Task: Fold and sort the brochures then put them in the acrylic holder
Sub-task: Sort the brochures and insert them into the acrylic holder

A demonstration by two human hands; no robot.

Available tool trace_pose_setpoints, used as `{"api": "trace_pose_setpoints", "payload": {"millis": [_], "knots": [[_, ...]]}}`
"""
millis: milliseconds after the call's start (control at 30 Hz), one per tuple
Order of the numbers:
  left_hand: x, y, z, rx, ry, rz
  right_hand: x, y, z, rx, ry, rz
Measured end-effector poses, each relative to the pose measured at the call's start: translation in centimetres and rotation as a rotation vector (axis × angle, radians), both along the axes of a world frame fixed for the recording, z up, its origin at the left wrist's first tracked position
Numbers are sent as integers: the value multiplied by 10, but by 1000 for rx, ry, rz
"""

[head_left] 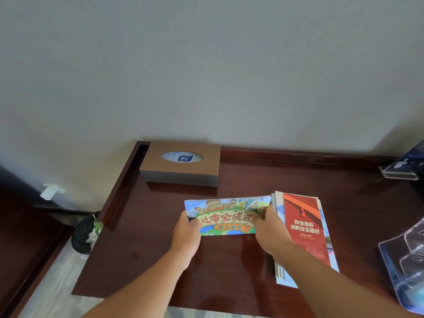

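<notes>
Both hands pinching — left hand [187,234] & right hand [269,232] grip cartoon brochure [226,218] at desk center, red brochure stack [305,228] at 3 o'clock. Folding/squaring step, prob. Next: needs acrylic holder [405,253], far 3 o'clock.

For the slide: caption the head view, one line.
Left hand and right hand grip a cartoon brochure by its ends, beside a red-topped brochure stack.

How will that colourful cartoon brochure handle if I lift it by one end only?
Probably floppy and light: the colourful brochure looks like thin folded paper, held at both ends by the left hand and right hand. Its smooth cover may slide on the reflective desk.
</notes>
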State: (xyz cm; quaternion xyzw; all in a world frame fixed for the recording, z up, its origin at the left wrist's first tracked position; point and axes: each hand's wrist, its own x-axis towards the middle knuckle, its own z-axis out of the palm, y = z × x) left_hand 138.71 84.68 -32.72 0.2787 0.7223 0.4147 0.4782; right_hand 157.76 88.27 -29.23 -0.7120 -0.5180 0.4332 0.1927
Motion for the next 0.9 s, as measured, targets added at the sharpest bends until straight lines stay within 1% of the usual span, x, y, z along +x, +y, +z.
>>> {"api": "trace_pose_setpoints", "payload": {"millis": [133, 167, 233, 333, 367, 433, 467, 500, 533, 600, 667, 700, 767, 833, 900], "knots": [[-2, -1, 0, -6, 15, -14, 4, 6, 1, -45, -108, 82], [-2, -2, -1, -17, 56, -16, 4, 6, -1, -68, -146, 110], [-5, -5, -4, -71, 194, -72, 3, 4, -5, -119, -198, 138], [-8, -10, -11, -187, 457, -226, 1, -6, -16, -149, -268, 164], [-9, -12, -13, -222, 583, -271, 0, -10, -20, -144, -303, 205], [-6, -16, -16, -268, 930, -344, -3, -18, -26, -95, -385, 302], [-4, -17, -17, -237, 1091, -371, -4, -19, -28, -50, -449, 357], [-1, -16, -18, -156, 1197, -402, -5, -19, -29, -3, -520, 429], [2, -14, -20, -47, 1231, -462, -6, -17, -31, 34, -578, 515], [11, -5, -27, 104, 1190, -701, -8, -13, -35, 43, -648, 705], [23, 3, -35, 149, 1150, -885, -11, -10, -39, 8, -684, 846], [27, 4, -39, 147, 1160, -919, -12, -9, -40, -5, -690, 873], [33, 1, -46, 143, 1206, -914, -12, -6, -45, -5, -697, 875], [34, -2, -54, 205, 1253, -869, -13, -6, -49, 20, -705, 862], [33, -2, -62, 263, 1264, -838, -15, -10, -56, 60, -671, 805]]}}
